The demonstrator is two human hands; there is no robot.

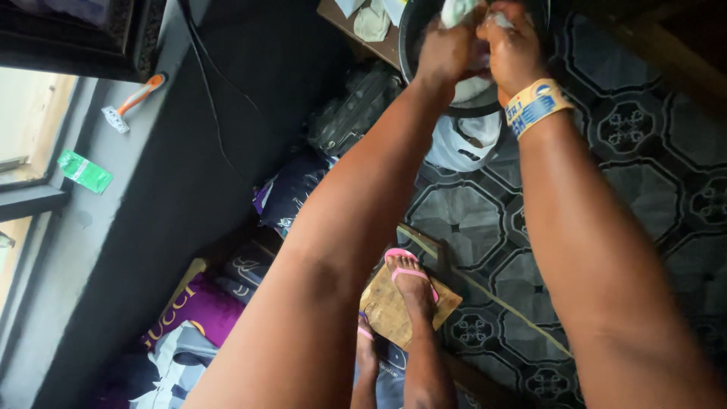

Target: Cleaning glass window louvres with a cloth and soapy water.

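Far ahead, both hands, left (448,51) and right (509,47), clench one white cloth (459,10) between them, over the dark basin (409,38).

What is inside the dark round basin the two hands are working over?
Inside the dark basin, only pale cloth shows, gripped by the left hand and the right hand and bunched below them. The hands cover most of the interior, so water or other contents cannot be seen.

A dark patterned floor (469,220) fills the right of the frame; a black basin (413,38) stands on it at top centre; a wooden board (390,310) lies low centre; bags (356,113) sit left of the basin.
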